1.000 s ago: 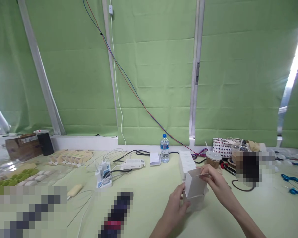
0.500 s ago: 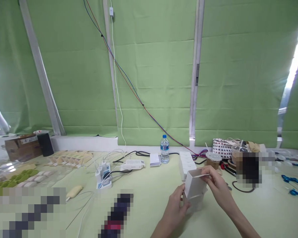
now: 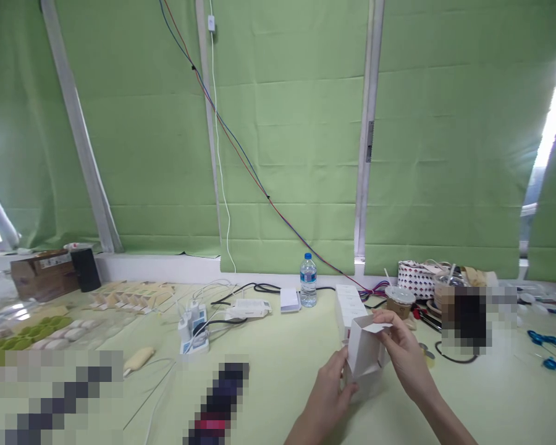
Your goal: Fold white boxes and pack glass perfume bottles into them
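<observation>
A small white cardboard box [image 3: 362, 352] is held between both hands above the table, its top end open with a flap standing out. My left hand [image 3: 328, 386] grips the lower left side, thumb in front and fingers behind. At the upper right, my right hand [image 3: 401, 346] pinches the box's top flap between thumb and fingers. Just behind the held box stands a row of similar white boxes [image 3: 348, 304]. The inside of the held box is mostly hidden from me.
A water bottle [image 3: 308, 281] and a small white carton [image 3: 290, 300] stand at the back. A power strip [image 3: 194, 330] with plugs and cables lies left. Right are a lidded cup [image 3: 400, 301], a patterned bag [image 3: 416, 279] and blue scissors [image 3: 544, 338]. A yellow object [image 3: 139, 360] lies left.
The held box has turned slightly, and its top flap now sticks out further under my right hand. Both hands have shifted only a little; the view has moved slightly.
</observation>
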The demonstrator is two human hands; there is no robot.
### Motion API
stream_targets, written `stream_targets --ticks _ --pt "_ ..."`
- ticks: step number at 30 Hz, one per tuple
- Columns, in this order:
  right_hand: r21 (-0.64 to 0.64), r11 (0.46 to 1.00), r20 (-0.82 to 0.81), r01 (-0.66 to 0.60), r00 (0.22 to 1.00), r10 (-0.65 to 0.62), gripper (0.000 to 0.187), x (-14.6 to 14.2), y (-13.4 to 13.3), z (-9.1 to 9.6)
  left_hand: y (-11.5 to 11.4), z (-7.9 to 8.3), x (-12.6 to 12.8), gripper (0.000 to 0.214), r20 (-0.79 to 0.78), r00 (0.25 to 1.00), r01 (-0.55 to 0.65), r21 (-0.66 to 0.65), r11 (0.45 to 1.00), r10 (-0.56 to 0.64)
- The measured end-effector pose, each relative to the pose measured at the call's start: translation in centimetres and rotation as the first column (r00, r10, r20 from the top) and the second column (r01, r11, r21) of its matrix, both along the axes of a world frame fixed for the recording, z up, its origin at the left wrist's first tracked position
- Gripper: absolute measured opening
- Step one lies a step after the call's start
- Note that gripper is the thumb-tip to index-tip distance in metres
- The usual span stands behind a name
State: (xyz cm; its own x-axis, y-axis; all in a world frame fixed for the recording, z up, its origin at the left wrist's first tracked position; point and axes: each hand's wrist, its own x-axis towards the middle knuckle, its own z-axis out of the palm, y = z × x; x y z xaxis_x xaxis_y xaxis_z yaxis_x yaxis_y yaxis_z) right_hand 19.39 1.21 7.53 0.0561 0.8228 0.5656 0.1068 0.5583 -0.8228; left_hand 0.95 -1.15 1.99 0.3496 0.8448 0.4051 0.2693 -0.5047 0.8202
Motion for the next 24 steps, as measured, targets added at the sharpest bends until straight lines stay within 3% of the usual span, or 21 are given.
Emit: stream_targets --ticks 7,11,16,24 --pt "0.014 0.995 0.069 0.096 0.993 -0.096 0.014 -0.2 -0.6 -0.3 0.0 0.0 -0.2 0.070 0.055 0.998 0.009 -0.012 1.000 -0.009" --pt "0.090 0.985 0.207 0.149 0.964 -0.165 0.015 1.3 -0.2 -0.5 0.0 -0.1 -0.1 0.075 0.056 0.998 0.016 -0.013 1.000 -0.015" --pt "0.127 0.990 0.407 0.056 0.907 -0.104 0.017 2.8 0.4 0.3 0.2 -0.3 -0.1 0.075 0.046 0.999 0.002 -0.020 1.000 -0.001" --pt "0.168 0.986 0.513 0.010 0.853 -0.097 0.014 3.0 0.6 0.9 -0.2 0.0 0.1 0.066 0.035 0.999 -0.010 -0.014 1.000 0.010"
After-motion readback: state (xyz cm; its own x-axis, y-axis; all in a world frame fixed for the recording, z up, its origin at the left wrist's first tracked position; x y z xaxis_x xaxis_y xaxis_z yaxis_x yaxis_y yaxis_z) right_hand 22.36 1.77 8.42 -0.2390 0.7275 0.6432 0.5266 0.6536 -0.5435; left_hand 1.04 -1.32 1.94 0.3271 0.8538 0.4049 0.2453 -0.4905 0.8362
